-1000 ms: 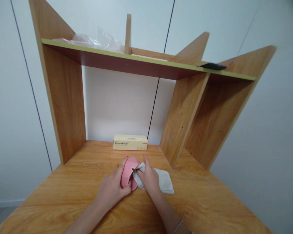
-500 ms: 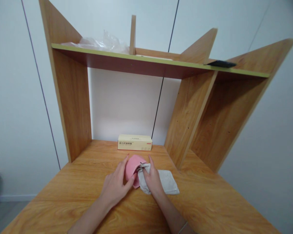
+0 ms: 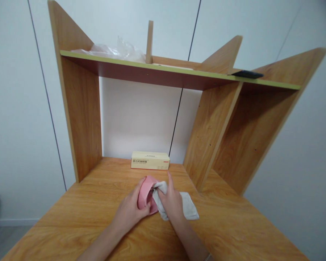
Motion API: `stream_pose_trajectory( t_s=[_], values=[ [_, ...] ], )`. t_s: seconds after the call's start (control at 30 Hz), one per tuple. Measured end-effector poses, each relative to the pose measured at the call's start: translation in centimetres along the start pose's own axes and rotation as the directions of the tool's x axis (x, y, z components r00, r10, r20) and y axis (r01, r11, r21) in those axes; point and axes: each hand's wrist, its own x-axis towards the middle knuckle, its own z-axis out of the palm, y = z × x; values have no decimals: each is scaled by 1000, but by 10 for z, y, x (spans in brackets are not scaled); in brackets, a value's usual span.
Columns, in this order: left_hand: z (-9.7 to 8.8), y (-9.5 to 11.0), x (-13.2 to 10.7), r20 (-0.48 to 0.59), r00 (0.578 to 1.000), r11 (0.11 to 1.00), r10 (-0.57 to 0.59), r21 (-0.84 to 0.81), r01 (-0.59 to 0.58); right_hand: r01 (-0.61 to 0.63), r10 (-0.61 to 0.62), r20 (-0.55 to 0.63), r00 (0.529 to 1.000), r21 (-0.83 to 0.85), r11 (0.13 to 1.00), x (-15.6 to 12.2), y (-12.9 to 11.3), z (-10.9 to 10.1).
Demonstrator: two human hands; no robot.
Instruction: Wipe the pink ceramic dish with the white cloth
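Observation:
On the wooden desk [image 3: 70, 217] my left hand [image 3: 129, 212] grips a small pink bowl-shaped item [image 3: 144, 192], tilted on its edge with the opening toward my right. My right hand [image 3: 174, 204] is closed on one end of a grey-white cloth [image 3: 188, 208] and presses that end into the pink item's opening. The cloth's other end lies flat on the desk to the right. Both hands touch each other at the pink item.
A long beige box [image 3: 150, 160] lies at the back of the desk against the wall. Upright wooden panels [image 3: 83, 119] stand on both sides. The upper shelf [image 3: 152, 69] carries crumpled clear plastic [image 3: 116, 49] and a dark flat object [image 3: 247, 74].
The pink item has tipped further onto its edge in my left hand. My right hand has pushed the cloth deeper into it. The camera has shifted slightly.

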Motion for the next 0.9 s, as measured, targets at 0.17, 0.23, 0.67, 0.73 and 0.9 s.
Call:
stream_pose_trajectory(
  t_s=[0.17,0.23,0.67,0.73,0.9],
  values=[
    [-3,7,-2,39,999,996,27,86,-31,146,-148,-12,989,-103,984,1,-2,-8],
    [-4,10,-2,41,999,994,26,107,-30,61,-58,31,998,-89,994,3,3,-3],
    [-9,10,-3,75,997,975,9,220,-25,183,-186,1,982,-205,961,-1,-3,-13],
    [-9,11,-4,78,997,977,28,208,-43,116,-106,65,992,-170,979,1,0,-9],
    [-5,10,-6,11,1000,994,26,102,-27,25,-32,73,997,86,996,2,11,4]
  ],
)
